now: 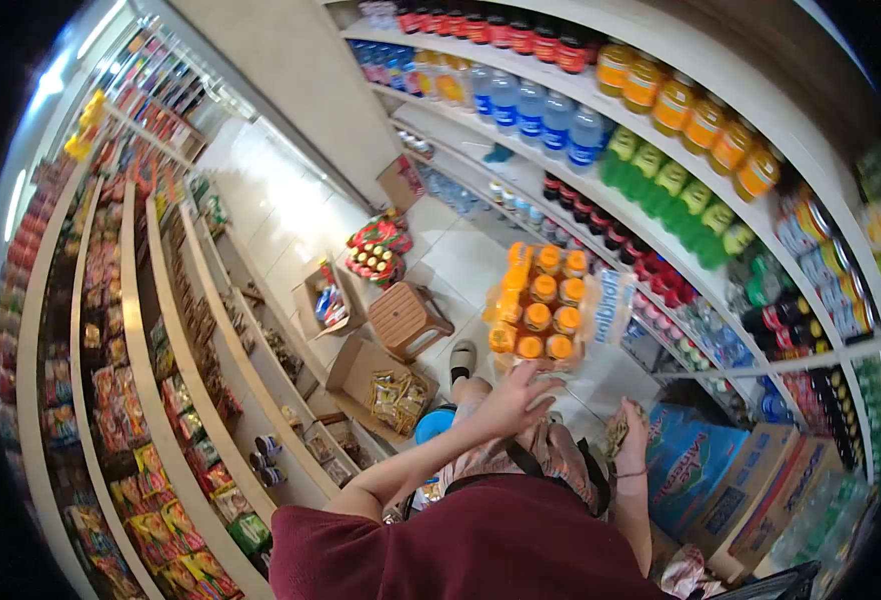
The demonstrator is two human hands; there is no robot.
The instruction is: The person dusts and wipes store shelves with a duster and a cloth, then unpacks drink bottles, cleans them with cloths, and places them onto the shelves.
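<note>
Left hand (514,405) spread wide, nothing in it, at the near edge of the pack of orange-capped bottles (539,318); contact can't tell. Pack is ahead of the person, in front of the right-side shelf (806,362), with loose clear wrap (616,305) on its right. Right hand (635,436) lower, well apart from pack, fingers closed around a small greenish item (617,434), kind can't tell. Floor clutter left of pack: brown stool (411,318) near the person's foot, open carton of packets (397,402), smaller carton (312,302) with bottles inside, red-wrapped bottle pack (377,248) behind. Pack partly blocks the lower shelf. Blue carton (696,465) and brown cartons (783,492) crowd the right hand's side.
</note>
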